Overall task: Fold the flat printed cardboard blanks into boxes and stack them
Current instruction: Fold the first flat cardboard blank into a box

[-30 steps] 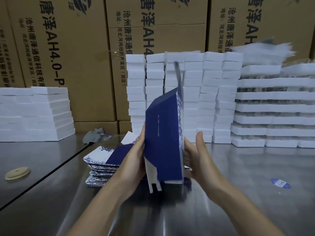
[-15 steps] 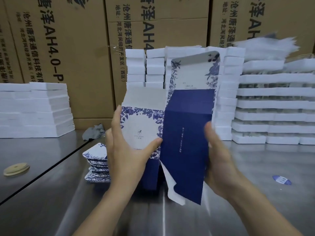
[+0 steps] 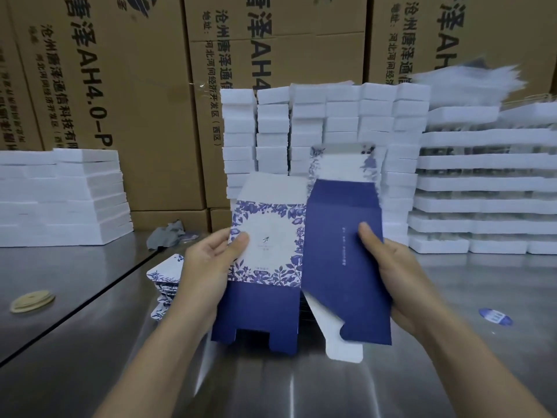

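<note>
Nearest, two bare forearms reach in from the bottom edge over a shiny metal table [image 3: 90, 351]. The left hand [image 3: 208, 267] pinches the left edge of a printed cardboard blank [image 3: 337, 245], thumb on its white panel with blue flowers [image 3: 268, 233] and fingers out of sight behind. The right hand [image 3: 394, 276] grips the blank's right edge the same way, thumb lying on the plain navy panel. The blank is held upright above the table, its two panels meeting at a vertical crease between the hands. A notched navy flap hangs below the flowered panel, and a white flap [image 3: 343, 348] sticks out under the navy one.

Just behind the left hand, a low stack of flat blanks [image 3: 162, 276] lies on the table, partly hidden by the wrist. A tan disc [image 3: 32, 300] sits near the left edge and a blue oval sticker [image 3: 495, 316] lies to the right – both well apart from the hands.

Farther back a crumpled grey cloth [image 3: 167, 235] lies on the table. Behind it stand white foam pieces: a squat pile on the left [image 3: 66, 200], tall columns of blocks in the middle [image 3: 331, 116] and stacked trays on the right [image 3: 488, 188]. Brown shipping cartons [image 3: 120, 86] with dark print form the far wall
</note>
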Tool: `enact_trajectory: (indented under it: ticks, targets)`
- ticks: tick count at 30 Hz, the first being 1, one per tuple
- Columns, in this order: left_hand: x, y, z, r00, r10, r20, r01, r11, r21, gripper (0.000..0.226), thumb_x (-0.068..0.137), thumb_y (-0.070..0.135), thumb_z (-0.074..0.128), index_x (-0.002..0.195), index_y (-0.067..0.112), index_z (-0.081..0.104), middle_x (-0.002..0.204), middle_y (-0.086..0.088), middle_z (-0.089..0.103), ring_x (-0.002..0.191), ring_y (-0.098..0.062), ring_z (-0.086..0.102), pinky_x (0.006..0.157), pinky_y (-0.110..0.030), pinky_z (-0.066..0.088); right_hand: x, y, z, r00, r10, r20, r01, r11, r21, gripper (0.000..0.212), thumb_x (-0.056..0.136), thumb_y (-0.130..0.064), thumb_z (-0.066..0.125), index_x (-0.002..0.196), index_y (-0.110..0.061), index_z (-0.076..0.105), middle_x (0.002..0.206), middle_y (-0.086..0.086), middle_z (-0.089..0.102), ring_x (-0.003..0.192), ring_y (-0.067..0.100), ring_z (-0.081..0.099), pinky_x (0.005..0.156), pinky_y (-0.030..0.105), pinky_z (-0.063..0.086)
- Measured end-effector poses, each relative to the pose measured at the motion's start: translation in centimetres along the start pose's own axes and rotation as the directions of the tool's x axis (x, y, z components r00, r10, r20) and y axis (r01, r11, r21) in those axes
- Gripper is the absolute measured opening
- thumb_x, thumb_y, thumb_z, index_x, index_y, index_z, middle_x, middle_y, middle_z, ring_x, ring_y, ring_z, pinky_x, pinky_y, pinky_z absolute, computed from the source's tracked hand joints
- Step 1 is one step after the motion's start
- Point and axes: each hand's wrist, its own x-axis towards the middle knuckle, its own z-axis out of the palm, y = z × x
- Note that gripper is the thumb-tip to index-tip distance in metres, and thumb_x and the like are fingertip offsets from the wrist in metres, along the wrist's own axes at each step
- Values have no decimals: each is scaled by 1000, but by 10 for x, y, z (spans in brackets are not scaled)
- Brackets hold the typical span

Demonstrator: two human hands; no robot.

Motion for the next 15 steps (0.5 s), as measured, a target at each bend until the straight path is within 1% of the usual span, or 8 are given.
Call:
enact_trajectory:
  ticks: [1,3,6,8,10,11,13,15]
  targets:
    - [0,-2,-1,1000,-3,-26,3,1000,2,14,100,22,72,109,25,82,108,-4,82,97,-23,80,69,-30,65,3,3,-1,999,3,-39,-3,1000,-7,41,95,-60,67,104,-24,84,109,8,82,97,29,80,68,37,65]
    - [0,-7,-1,999,-31,-25,30,999,-25,14,100,23,72,110,22,81,110,-5,82,99,-25,80,72,-36,66,7,10,-4,996,3,-91,-6,999,-34,41,102,-58,58,104,-26,84,107,7,82,95,30,80,67,41,65]
    - [0,-10,1,995,-77,71,77,997,9,16,103,29,67,108,30,83,113,-3,81,103,-22,79,76,-33,66,13,18,-12,991,23,-131,-30,998,-57,41,102,-60,58,103,-28,84,105,5,83,91,29,81,66,43,65]
    - [1,-12,2,992,-89,90,86,996,37,21,105,31,63,104,36,84,115,-2,81,105,-20,78,79,-33,64,16,22,-18,991,33,-126,-38,998,-41,42,100,-61,60,106,-28,84,109,4,82,96,29,81,76,46,65]
    - [3,-17,1,995,-81,61,80,997,16,22,106,31,62,107,34,83,117,-3,80,110,-23,77,92,-40,60,18,25,-21,995,56,-84,-56,998,5,41,97,-60,64,110,-27,83,115,5,81,102,28,79,83,46,64]
    - [5,-19,0,995,-88,39,88,996,-5,21,106,31,62,109,33,83,117,-4,80,111,-24,77,94,-43,60,18,27,-21,995,82,-52,-82,997,11,42,96,-60,66,112,-26,83,117,6,80,105,29,79,81,47,64]
    - [8,-23,-3,995,-97,8,97,995,-29,19,105,33,64,109,31,83,116,-4,81,109,-24,77,90,-42,64,19,32,-20,993,116,-7,-116,993,-10,43,95,-57,67,114,-22,82,120,8,79,105,31,78,72,48,64]
    - [10,-27,-6,996,-92,-8,91,996,-20,19,104,36,65,111,31,82,117,-1,80,111,-23,76,94,-42,62,20,38,-19,992,118,-43,-119,993,-12,41,98,-54,65,113,-20,82,118,10,80,101,34,79,67,49,63]
